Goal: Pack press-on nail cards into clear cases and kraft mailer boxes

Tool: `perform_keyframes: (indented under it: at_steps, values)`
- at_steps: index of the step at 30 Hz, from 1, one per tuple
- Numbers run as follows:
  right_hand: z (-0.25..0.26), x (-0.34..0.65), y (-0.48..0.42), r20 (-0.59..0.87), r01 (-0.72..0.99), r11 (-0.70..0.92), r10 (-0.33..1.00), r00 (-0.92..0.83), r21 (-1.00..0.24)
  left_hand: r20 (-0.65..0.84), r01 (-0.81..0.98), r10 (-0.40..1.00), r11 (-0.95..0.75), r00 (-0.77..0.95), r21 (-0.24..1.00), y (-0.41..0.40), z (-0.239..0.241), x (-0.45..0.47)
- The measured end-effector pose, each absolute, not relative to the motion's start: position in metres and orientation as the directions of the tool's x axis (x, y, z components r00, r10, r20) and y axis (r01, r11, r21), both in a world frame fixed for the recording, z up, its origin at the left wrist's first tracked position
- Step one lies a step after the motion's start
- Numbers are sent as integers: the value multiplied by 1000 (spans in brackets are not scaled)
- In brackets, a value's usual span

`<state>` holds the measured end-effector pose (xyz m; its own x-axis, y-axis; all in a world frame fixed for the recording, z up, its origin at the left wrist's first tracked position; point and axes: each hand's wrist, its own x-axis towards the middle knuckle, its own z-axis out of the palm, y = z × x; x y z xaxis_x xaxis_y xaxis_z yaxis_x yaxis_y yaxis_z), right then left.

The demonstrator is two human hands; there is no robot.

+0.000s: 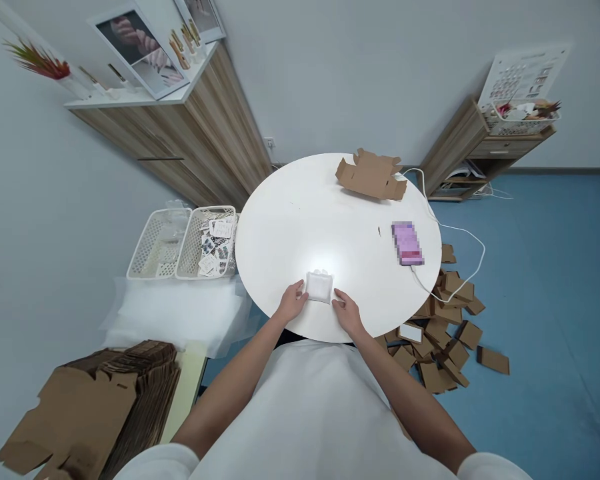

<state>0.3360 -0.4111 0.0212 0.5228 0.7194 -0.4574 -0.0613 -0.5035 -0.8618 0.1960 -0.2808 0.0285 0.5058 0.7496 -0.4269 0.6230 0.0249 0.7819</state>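
A small rectangular packet wrapped in white, translucent sheeting (319,287) lies flat near the front edge of the round white table (280,227). At its left edge is my left hand (291,302), fingers apart, the thumb reaching the packet's lower left corner. My right hand (349,312) rests by the opposite edge with its fingers loosely spread; whether it touches the wrap I cannot tell. What the wrap contains is hidden. Farther back on the tabletop sits an unfolded brown cardboard box (373,175).
A phone (407,243) with a white cable (473,233) lies at the table's right. Left are two white baskets (180,257), one with printed cards, white foam sheets (175,310) and stacked flat cardboard (90,413). Brown boxes (445,333) cover the floor at right.
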Motion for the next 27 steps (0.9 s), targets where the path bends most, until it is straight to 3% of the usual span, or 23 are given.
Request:
perform_keyframes:
  at_steps: [5,11,22,27]
  values:
    - [27,329,-396,-506,-71,-538,729,461,-840,-365,549,686,-61,630,833,-291,20,199]
    - [34,313,-361,-522,-41,-575,708,475,-817,-306,519,707,-100,637,849,-264,20,188]
    - [33,257,-207,-463,95,-550,773,433,-830,-228,628,858,-134,461,766,-150,10,134]
    - [33,240,-149,-462,74,-544,770,441,-836,-171,639,891,-157,420,753,-101,11,125]
